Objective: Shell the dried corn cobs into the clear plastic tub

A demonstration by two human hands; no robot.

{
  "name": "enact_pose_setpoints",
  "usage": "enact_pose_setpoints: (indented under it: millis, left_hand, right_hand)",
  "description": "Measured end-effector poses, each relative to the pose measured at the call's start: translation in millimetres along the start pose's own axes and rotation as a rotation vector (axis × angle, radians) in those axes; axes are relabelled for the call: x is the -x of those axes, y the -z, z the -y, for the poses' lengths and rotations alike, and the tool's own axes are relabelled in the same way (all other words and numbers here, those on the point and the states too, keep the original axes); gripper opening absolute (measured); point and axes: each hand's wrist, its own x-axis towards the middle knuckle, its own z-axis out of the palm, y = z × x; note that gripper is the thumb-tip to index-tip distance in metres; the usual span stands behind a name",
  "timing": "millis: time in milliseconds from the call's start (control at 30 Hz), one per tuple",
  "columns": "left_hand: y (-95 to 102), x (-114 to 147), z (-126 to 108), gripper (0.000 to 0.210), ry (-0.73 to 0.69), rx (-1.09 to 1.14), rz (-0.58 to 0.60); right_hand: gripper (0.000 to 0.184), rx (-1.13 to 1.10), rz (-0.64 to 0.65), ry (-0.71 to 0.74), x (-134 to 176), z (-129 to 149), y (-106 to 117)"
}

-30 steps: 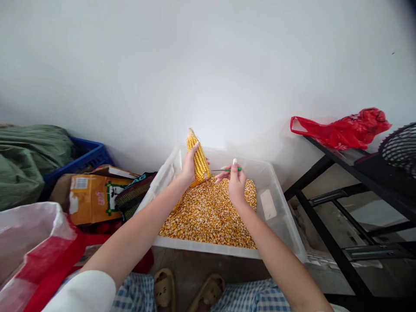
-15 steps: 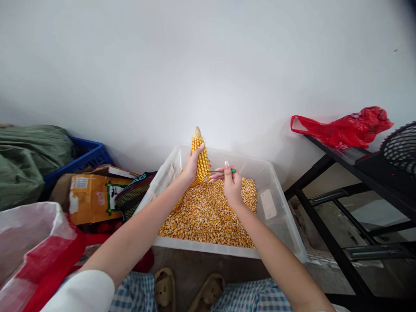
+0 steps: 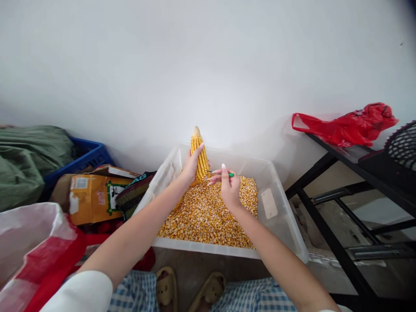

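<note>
An ear of corn (image 3: 200, 158) stands nearly upright, its pale tip up, with my left hand (image 3: 191, 164) wrapped round its middle. Beside its lower end, my right hand (image 3: 230, 185) pinches a thin tool with a green handle (image 3: 231, 175). The tool's narrow metal shaft points left at the lower part of the ear; its tip is too small to make out. Both hands are over a translucent plastic bin (image 3: 282, 216), which holds a thick layer of loose corn kernels (image 3: 208, 221).
A white wall (image 3: 208, 65) rises behind the bin. At left are a blue crate (image 3: 94, 151), a cardboard box (image 3: 89, 197) and a red-and-white bag (image 3: 42, 255). To the right, a black metal frame (image 3: 325, 225) carries a red plastic bag (image 3: 354, 125). Slippered feet are below.
My right hand and the tool have shifted slightly left and down along the ear's lower end. My left hand keeps its hold on the ear.
</note>
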Motion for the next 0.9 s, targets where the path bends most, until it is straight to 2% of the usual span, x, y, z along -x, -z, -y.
enact_pose_setpoints:
  millis: [133,333,533,700,900]
  left_hand:
    - [-1.6,2,1,0.054,0.018,-0.011,0.034]
    - [-2.6,1,6,0.056,0.052,-0.036,-0.007]
    - [-3.2,-2,13,0.054,0.191,0.009,0.094]
    - [-2.8,-2,7,0.054,0.204,0.011,0.067]
    - [-6.2,3,4,0.054,0.2,0.03,0.105]
  right_hand:
    - [0.039,-0.051,-0.037,-0.061,-3,-2,2]
    - [0.04,0.168,0.007,0.033,-2,-9,6]
    - [0.046,0.074,-0.028,-0.093,-14,-3,11]
    - [0.042,0.035,-0.103,-0.016,-17,13,15]
    - [0.04,0.073,0.011,0.005,-10,13,11]
